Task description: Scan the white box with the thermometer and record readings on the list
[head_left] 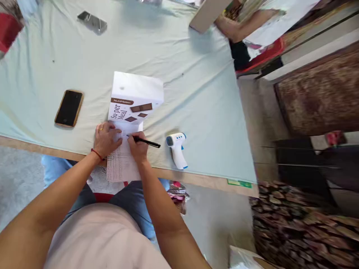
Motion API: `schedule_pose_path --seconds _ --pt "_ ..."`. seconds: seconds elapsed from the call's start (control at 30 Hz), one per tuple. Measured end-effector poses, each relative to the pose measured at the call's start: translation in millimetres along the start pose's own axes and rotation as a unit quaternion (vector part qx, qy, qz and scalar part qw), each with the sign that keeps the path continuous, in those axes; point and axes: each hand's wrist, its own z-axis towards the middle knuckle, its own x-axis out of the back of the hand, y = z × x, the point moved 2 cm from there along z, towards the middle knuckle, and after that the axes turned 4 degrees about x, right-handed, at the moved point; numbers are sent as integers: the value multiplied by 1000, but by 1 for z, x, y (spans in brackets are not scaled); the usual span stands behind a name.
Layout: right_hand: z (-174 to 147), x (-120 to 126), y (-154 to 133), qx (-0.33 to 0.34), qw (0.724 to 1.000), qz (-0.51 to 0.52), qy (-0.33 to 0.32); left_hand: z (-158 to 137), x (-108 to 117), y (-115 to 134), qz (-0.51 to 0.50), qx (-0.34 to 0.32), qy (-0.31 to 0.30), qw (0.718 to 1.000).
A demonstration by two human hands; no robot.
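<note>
My right hand [138,146] grips a black pen [148,142], its tip on a sheet of paper [123,168] covered with rows of small marks. With fingers spread, my left hand [105,139] lies on the sheet's left side. The paper reaches over the table's front edge. At its far end is a white carton [137,87] printed "NutriMotion Super Meal" with pictures of brown bars; whether the two are joined I cannot tell. To the right of my right hand lies a white and blue infrared thermometer [177,150].
A smartphone [69,108] with a dark screen lies left of my left hand on the cloth-covered table [202,112]. Farther back is a shiny transparent-looking piece [92,22]. Across the table, another person's arm [244,28] is beside a brown cardboard box [209,15].
</note>
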Motion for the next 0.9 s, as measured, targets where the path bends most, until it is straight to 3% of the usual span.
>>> schedule_pose_path --seconds 0.27,0.9 --pt "0 -1 0 -15 998 -34 -45 1 -3 -1 -7 -5 17 1000" --pt "0 1 -1 -16 999 -39 -25 0 -5 -1 -19 -13 34 999"
